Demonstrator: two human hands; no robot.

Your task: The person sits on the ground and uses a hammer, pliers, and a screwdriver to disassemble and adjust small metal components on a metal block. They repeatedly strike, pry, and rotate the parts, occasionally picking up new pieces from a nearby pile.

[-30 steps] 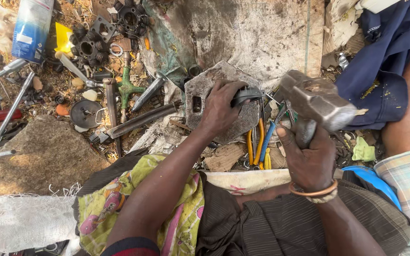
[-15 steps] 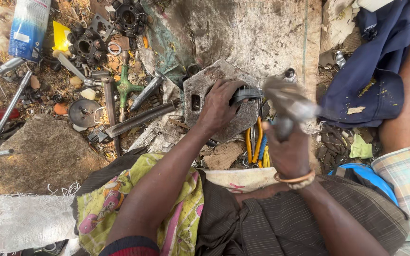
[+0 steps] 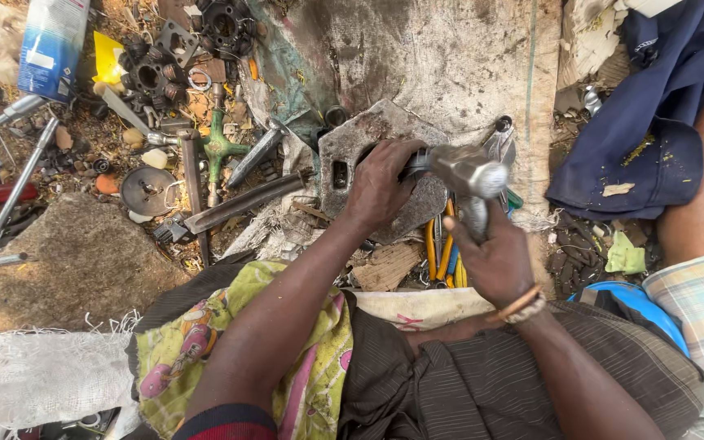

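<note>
Grey flat metal plate (image 3: 385, 175) on the sacking stays steadier if your left hand (image 3: 380, 183) grips it firmly while your right hand (image 3: 490, 257), closed round the steel hammer (image 3: 466, 175), strikes squarely.

Hammer (image 3: 466, 175): a second ago its head was raised off to the right of the metal block (image 3: 385, 175); half a second ago it blurred on the way down; now it sits low, just beside the left hand (image 3: 380, 183)
Right hand (image 3: 490, 257): has swung in leftwards with the handle, closer to the left hand than before
Hammer head: earlier seen side-on, now its round face points up towards the camera
</note>
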